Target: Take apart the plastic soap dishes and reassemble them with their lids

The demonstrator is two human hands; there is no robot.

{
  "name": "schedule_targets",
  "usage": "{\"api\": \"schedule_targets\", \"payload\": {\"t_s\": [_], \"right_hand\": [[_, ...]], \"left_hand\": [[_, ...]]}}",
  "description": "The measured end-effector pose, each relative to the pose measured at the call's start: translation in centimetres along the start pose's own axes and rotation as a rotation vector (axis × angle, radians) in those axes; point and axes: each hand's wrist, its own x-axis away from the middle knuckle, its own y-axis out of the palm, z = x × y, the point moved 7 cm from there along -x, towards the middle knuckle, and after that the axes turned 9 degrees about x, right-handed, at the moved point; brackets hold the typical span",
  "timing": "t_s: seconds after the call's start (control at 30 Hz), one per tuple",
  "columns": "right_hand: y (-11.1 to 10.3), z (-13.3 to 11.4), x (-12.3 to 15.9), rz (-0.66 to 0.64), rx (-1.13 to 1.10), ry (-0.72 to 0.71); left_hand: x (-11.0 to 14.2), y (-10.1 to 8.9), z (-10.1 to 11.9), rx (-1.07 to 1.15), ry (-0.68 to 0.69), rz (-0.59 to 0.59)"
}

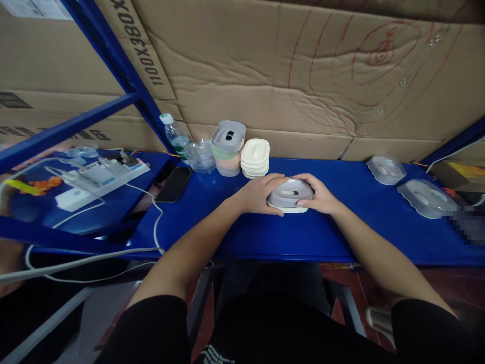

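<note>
Between my hands, on the blue table, sits a grey rounded plastic cover (290, 193) with an oval slot in its top. It rests on a cream-coloured plastic piece (294, 210), whose edge shows below it. My left hand (262, 194) wraps round the cover's left side, fingers over the back and thumb at the front. My right hand (319, 195) grips the right side the same way. Just behind my left hand stands a stack of cream pieces (256, 155). Beside it is a taller stack of grey, green and peach covers (228, 149).
A plastic bottle (176, 137), clear bowls (202, 155) and a black phone (174, 184) lie at the left of the table (250, 237). Two translucent pieces, a smaller one (386, 170) and a larger one (424, 198), are at the right. A power strip (102, 183) stands left, with cables.
</note>
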Motion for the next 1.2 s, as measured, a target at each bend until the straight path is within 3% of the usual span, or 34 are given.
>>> {"api": "schedule_targets", "payload": {"t_s": [0.23, 0.33, 0.43, 0.5, 0.63, 0.77, 0.9, 1.03, 1.2], "right_hand": [[-0.5, 0.0, 0.0, 0.089, -0.012, 0.002], [-0.7, -0.2, -0.1, 0.113, 0.048, -0.039], [-0.9, 0.0, -0.1, 0.122, 0.086, -0.040], [-0.9, 0.3, -0.1, 0.095, 0.123, -0.007], [-0.1, 0.2, 0.1, -0.049, 0.281, 0.000], [1.7, 0.7, 0.4, -0.246, 0.351, 0.002], [2.9, 1.4, 0.8, -0.386, 0.372, 0.008], [3.2, 1.8, 1.5, -0.526, 0.393, 0.022], [2.9, 1.5, 2.0, -0.565, 0.369, 0.008]], "left_hand": [[0.1, -0.2, -0.4, 0.023, -0.039, 0.041], [0.2, -0.9, -0.2, -0.026, 0.028, 0.121], [0.4, -2.7, -0.3, -0.122, 0.039, 0.243], [1.0, -4.9, -0.8, -0.208, -0.049, 0.378], [3.6, -10.1, -2.8, -0.355, -0.369, 0.737], [5.8, -12.9, -4.8, -0.423, -0.597, 0.933], [5.8, -13.8, -6.5, -0.352, -0.646, 0.990], [4.7, -13.7, -7.5, -0.327, -0.654, 0.974], [3.7, -12.5, -7.9, -0.332, -0.641, 0.917]]}}
